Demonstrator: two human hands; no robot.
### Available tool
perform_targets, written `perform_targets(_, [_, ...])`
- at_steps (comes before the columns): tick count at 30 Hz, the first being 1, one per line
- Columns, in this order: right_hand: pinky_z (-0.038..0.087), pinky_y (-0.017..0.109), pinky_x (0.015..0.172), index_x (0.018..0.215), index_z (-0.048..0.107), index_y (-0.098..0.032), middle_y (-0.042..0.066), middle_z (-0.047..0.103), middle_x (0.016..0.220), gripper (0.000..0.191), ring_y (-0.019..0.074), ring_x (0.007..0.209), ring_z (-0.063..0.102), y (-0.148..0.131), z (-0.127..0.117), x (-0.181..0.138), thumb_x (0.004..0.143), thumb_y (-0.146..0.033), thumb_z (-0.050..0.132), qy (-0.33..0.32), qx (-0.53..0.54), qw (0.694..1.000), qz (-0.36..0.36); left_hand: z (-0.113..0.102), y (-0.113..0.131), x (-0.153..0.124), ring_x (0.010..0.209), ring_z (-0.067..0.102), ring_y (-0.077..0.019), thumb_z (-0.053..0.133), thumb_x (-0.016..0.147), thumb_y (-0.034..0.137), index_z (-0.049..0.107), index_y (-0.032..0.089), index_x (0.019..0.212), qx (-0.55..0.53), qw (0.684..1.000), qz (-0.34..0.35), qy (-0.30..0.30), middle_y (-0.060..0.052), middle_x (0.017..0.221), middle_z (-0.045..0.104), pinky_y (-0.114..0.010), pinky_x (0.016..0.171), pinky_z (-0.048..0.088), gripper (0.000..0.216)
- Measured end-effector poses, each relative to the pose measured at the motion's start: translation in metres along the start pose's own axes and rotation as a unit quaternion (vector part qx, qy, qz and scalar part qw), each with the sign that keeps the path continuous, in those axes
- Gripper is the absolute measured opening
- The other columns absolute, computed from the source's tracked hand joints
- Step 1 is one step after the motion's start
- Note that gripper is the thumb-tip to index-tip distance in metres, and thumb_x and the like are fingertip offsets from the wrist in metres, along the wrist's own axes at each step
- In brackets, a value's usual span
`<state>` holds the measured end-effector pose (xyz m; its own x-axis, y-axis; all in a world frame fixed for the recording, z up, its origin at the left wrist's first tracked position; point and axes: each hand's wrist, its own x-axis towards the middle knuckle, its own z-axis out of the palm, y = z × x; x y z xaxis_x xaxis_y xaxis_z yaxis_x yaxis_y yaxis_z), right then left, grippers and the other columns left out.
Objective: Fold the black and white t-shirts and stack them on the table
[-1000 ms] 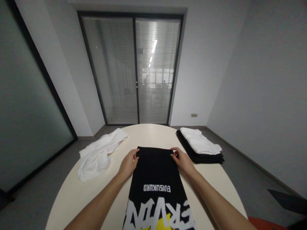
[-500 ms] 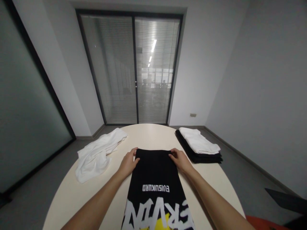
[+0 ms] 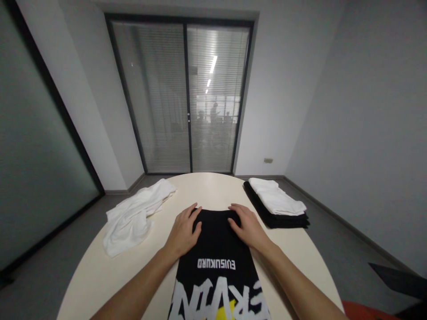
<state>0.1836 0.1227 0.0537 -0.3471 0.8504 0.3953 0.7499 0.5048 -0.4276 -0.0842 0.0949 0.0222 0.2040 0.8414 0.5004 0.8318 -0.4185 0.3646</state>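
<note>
A black T-shirt (image 3: 216,238), folded into a long strip, lies flat before me on the table. Its white lettering and yellow print appear upside down, and its near end runs out of the picture. My left hand (image 3: 186,230) rests on the far left corner, thumb and fingers apart. Across from it, my right hand (image 3: 246,224) lies over the far right corner with its fingers spread and the thumb on the cloth. Both hands touch the cloth near its far edge without gripping it.
A loose, crumpled white garment (image 3: 133,218) lies at the table's left. To the right, a folded white garment (image 3: 275,196) tops a stack of folded black clothes (image 3: 287,221). The round cream table (image 3: 207,189) has a curved edge; an orange-red chair (image 3: 362,310) shows at lower right.
Both hands have let go of the shirt's far corners and moved inward onto the cloth, their fingers loosening. The shirt stays in about the same place.
</note>
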Motion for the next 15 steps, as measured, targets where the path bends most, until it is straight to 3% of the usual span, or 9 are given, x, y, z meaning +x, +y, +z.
perform_targets(3, [0.020, 0.049, 0.120, 0.145, 0.049, -0.030, 0.005, 0.040, 0.157, 0.054, 0.0292, 0.146, 0.031, -0.030, -0.001, -0.012, 0.095, -0.051, 0.050, -0.140, 0.047, 0.985, -0.089, 0.004, 0.009, -0.009, 0.143, 0.037, -0.0290, 0.046, 0.096, 0.029, 0.048, 0.024, 0.146, 0.011, 0.995, 0.013, -0.101, -0.009, 0.155, 0.043, -0.051, 0.118, 0.028, 0.049])
perform_targets(5, [0.012, 0.055, 0.121, 0.150, 0.042, -0.035, 0.003, 0.032, 0.161, 0.059, 0.0308, 0.150, 0.022, -0.040, 0.004, -0.019, 0.096, -0.058, 0.045, -0.217, 0.051, 0.970, -0.093, 0.009, 0.007, -0.013, 0.147, 0.030, -0.0303, 0.045, 0.097, 0.031, 0.046, 0.024, 0.147, 0.014, 0.990, -0.001, -0.139, -0.009, 0.158, 0.037, -0.053, 0.118, 0.027, 0.051])
perform_targets(7, [0.010, 0.056, 0.121, 0.151, 0.040, -0.035, 0.003, 0.030, 0.162, 0.060, 0.0306, 0.151, 0.020, -0.039, 0.011, -0.022, 0.097, -0.061, 0.039, -0.246, 0.043, 0.966, -0.073, 0.014, 0.003, -0.015, 0.149, 0.026, -0.0305, 0.044, 0.098, 0.032, 0.043, 0.025, 0.149, 0.020, 0.989, -0.018, -0.142, -0.010, 0.160, 0.032, -0.053, 0.117, 0.027, 0.052])
perform_targets(11, [0.015, 0.056, 0.120, 0.148, 0.045, -0.032, 0.004, 0.032, 0.161, 0.058, 0.0304, 0.149, 0.024, -0.015, 0.021, -0.017, 0.098, -0.060, 0.037, -0.200, -0.006, 0.980, 0.000, 0.014, -0.003, -0.014, 0.148, 0.026, -0.0360, 0.045, 0.097, 0.037, 0.045, 0.023, 0.149, 0.061, 0.990, -0.070, -0.104, -0.014, 0.161, 0.031, -0.054, 0.116, 0.027, 0.053])
perform_targets(15, [0.030, 0.053, 0.113, 0.145, 0.049, -0.021, 0.013, 0.039, 0.156, 0.060, 0.0348, 0.142, 0.035, 0.008, 0.020, -0.010, 0.095, -0.054, 0.047, -0.104, -0.105, 0.984, 0.104, 0.004, -0.001, -0.011, 0.136, 0.045, -0.0382, 0.048, 0.096, 0.040, 0.052, 0.017, 0.143, 0.124, 0.981, -0.124, -0.082, -0.020, 0.145, 0.051, -0.058, 0.115, 0.023, 0.052])
